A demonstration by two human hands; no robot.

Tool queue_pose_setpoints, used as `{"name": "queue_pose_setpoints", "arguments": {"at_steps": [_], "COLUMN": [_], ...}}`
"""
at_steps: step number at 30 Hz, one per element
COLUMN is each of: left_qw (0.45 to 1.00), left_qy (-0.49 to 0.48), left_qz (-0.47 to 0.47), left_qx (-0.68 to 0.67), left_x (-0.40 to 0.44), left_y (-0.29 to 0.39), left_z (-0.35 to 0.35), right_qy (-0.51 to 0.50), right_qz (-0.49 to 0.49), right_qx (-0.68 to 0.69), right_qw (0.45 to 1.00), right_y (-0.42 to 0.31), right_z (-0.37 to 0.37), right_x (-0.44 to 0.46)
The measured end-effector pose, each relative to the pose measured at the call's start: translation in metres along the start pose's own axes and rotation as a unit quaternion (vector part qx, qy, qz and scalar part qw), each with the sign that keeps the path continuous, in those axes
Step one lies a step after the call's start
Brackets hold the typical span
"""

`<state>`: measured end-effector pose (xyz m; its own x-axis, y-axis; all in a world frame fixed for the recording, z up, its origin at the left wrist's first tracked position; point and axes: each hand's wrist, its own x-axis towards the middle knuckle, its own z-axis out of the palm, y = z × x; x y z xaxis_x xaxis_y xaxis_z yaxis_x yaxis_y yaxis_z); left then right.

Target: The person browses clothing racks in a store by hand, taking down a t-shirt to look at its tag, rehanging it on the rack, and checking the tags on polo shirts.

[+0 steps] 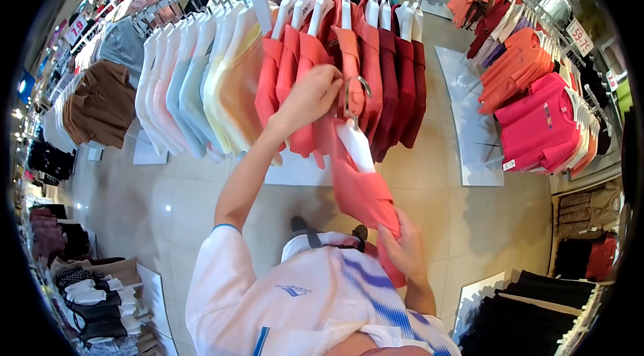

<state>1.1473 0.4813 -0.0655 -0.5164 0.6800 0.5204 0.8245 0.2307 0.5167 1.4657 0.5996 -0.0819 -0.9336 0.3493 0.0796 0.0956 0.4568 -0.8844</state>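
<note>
A coral garment [362, 191] on a white hanger [355, 144] with a metal hook is off the rack, in front of my body. My right hand [402, 242] grips its lower right edge. My left hand [312, 97] is closed at the coral garments hanging on the rack [258, 0], near the upper part of the loose one; its fingers partly hide what they pinch. Around it, coral garments [287, 61] hang to the left and dark red ones [406, 87] to the right.
Left along the rack hang white, pink, light blue and yellow garments [231, 81]. A brown garment [100, 104] hangs farther left. At the right, a pink garment [540, 121] hangs above a white platform [469, 134]. Black clothes [516, 322] are at the lower right.
</note>
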Motion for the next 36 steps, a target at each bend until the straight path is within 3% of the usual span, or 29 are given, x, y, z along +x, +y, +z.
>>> {"name": "queue_pose_setpoints", "arguments": {"at_steps": [2, 3, 5, 9, 12, 16, 18, 21, 28, 36], "left_qw": [0.966, 0.967, 0.912, 0.911, 0.928, 0.912, 0.926, 0.928, 0.923, 0.902], "left_qy": [0.092, 0.090, 0.153, 0.067, 0.091, 0.097, 0.140, 0.082, 0.086, 0.090], "left_qz": [-0.001, 0.000, -0.072, -0.157, -0.136, -0.175, -0.196, -0.257, -0.238, -0.241], "left_qx": [0.240, 0.240, 0.374, 0.376, 0.336, 0.359, 0.291, 0.256, 0.288, 0.347], "left_x": [0.010, 0.016, 0.022, 0.019, 0.016, 0.016, 0.015, 0.017, 0.018, 0.018], "left_y": [-0.010, -0.015, -0.024, -0.048, -0.058, -0.057, -0.068, -0.057, -0.056, -0.056], "left_z": [-0.010, -0.016, -0.026, -0.022, -0.024, -0.030, -0.031, -0.042, -0.044, -0.050], "right_qy": [0.018, 0.035, 0.024, 0.030, 0.078, 0.064, 0.056, 0.031, 0.042, 0.087], "right_qz": [-0.001, -0.001, -0.003, -0.031, -0.054, -0.022, -0.005, 0.008, -0.006, -0.091], "right_qx": [0.021, 0.043, 0.044, 0.049, 0.054, 0.068, 0.048, 0.055, 0.063, 0.070], "right_qw": [1.000, 0.998, 0.999, 0.998, 0.994, 0.995, 0.997, 0.998, 0.997, 0.990], "right_y": [0.005, 0.004, -0.002, 0.008, 0.015, 0.012, 0.009, 0.005, -0.009, -0.010], "right_z": [0.020, 0.027, 0.036, 0.048, 0.055, 0.050, 0.048, 0.048, 0.080, 0.129], "right_x": [0.015, 0.021, 0.030, 0.034, 0.037, 0.038, 0.039, 0.044, 0.071, 0.122]}}
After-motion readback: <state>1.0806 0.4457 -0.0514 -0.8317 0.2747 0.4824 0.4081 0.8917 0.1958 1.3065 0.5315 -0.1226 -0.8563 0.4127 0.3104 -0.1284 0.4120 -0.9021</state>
